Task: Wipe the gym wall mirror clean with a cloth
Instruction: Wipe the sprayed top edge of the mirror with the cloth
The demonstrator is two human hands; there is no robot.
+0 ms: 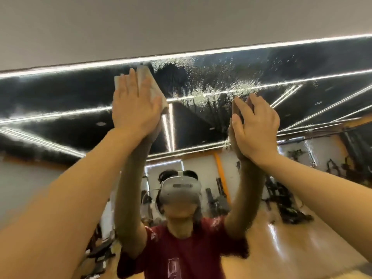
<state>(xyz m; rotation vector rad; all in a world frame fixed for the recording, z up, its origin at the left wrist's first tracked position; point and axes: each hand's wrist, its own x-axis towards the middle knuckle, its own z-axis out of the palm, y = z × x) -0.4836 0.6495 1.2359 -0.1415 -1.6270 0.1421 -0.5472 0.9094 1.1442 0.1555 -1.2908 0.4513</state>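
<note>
1. The left hand (133, 106) is raised high with its fingers straight and close together, palm pressing a pale cloth (153, 85) flat against the glass
2. The cloth is folded into a pad; its upper edge and right side stick out past the fingers, just under the mirror's top edge
3. The right hand (254, 125) is also raised, fingers loosely spread and a little bent, holding nothing; its fingertips rest on or just beside the glass, and which of the two cannot be told
4. The mirror (261, 63) fills the wall up to a grey strip above; between and above the two hands it carries a wide patch of droplets (211, 81) with thin runs trailing down
5. The glass to the left of the cloth looks streaky and dark
6. Reflected in the mirror are the person's red shirt (181, 252), a grey headset (181, 193), bright ceiling light strips, gym machines and a glossy orange floor
</note>
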